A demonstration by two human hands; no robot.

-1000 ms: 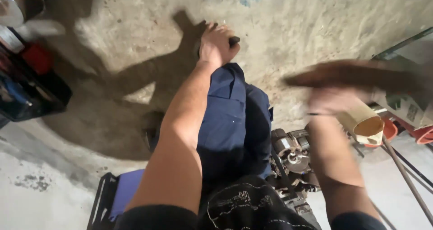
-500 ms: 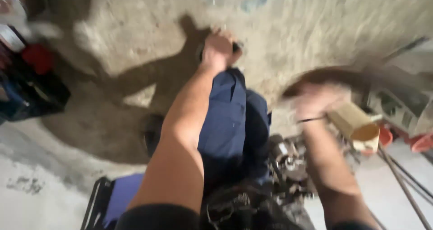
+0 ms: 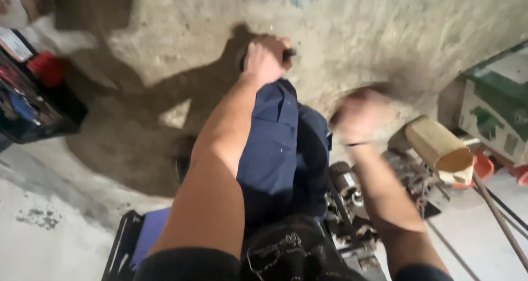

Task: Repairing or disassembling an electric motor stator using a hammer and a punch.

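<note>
My left hand (image 3: pixel 265 59) rests at the end of my raised knee in blue trousers (image 3: pixel 275 149), with its fingers closed around a small dark object (image 3: pixel 290 53) that sticks out on both sides of the fist. My right hand (image 3: pixel 357 116) is in the air just right of the knee. It is blurred by motion, so its fingers cannot be made out. A dark band sits on that wrist. Below the right forearm lies a greasy metal engine part (image 3: pixel 352 198).
A tan cardboard tube (image 3: pixel 440 146) lies at the right beside an orange tub (image 3: pixel 484 168) and a green and white box (image 3: pixel 495 110). A black crate (image 3: pixel 38 105) with red and blue items stands at the left. Thin metal rods (image 3: pixel 500 220) cross the lower right. The floor is rough concrete.
My right hand has swung left and down, from out at the right to near my knee. My left hand has stayed closed on the dark object at the knee.
</note>
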